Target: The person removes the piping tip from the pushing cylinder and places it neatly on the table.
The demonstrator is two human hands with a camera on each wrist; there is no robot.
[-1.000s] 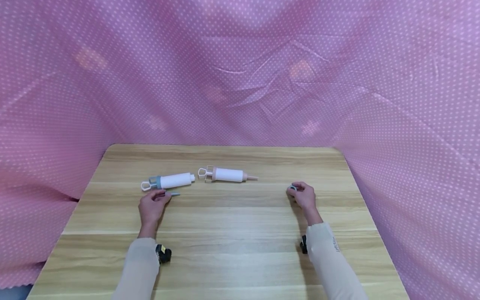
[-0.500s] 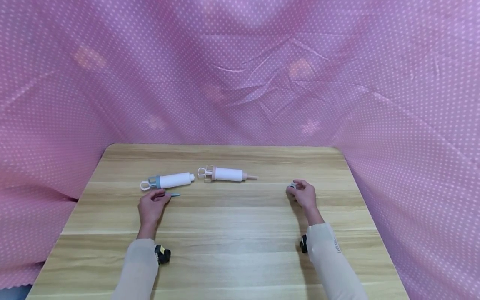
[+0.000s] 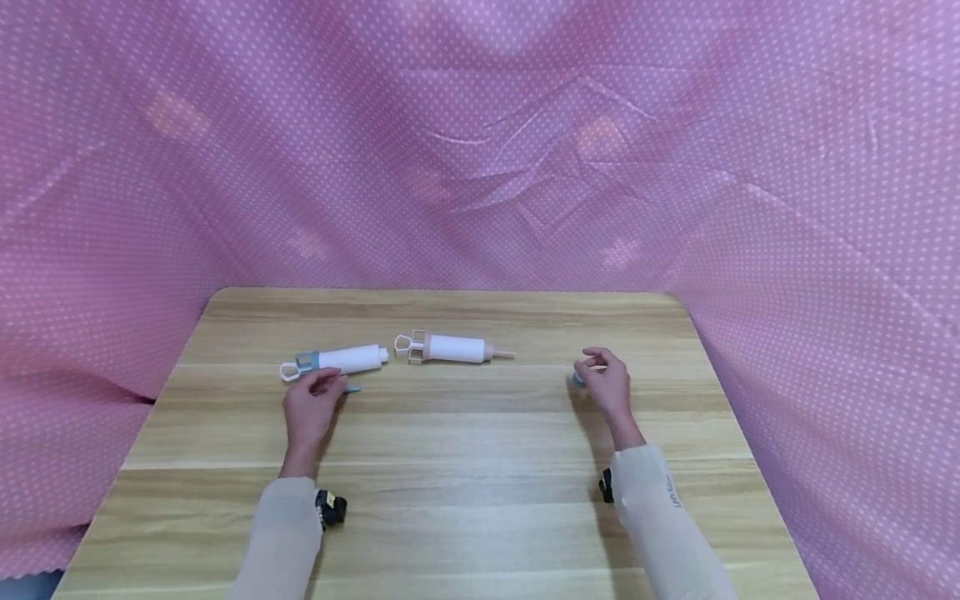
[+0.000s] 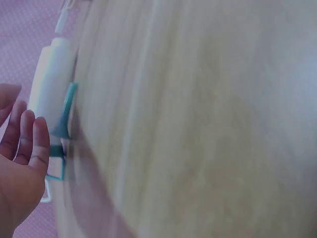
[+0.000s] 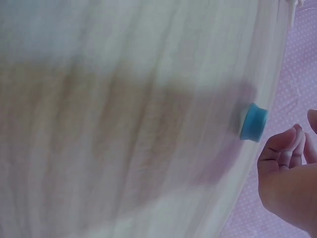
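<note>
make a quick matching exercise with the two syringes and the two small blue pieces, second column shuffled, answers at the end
1 blue-collared syringe
2 pink-collared syringe
3 slender blue piece
4 short blue piece

A beside the right hand
B pink tip attached
C no tip attached
D lying loose near the left hand

Pairs: 1-C, 2-B, 3-D, 4-A

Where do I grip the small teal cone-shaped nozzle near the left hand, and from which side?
Likely best: pinch the small teal cone-shaped nozzle between its flared base and slim tip, coming from above and the near side, since it lies on its side with the white cylindrical barrel beyond it.
</note>
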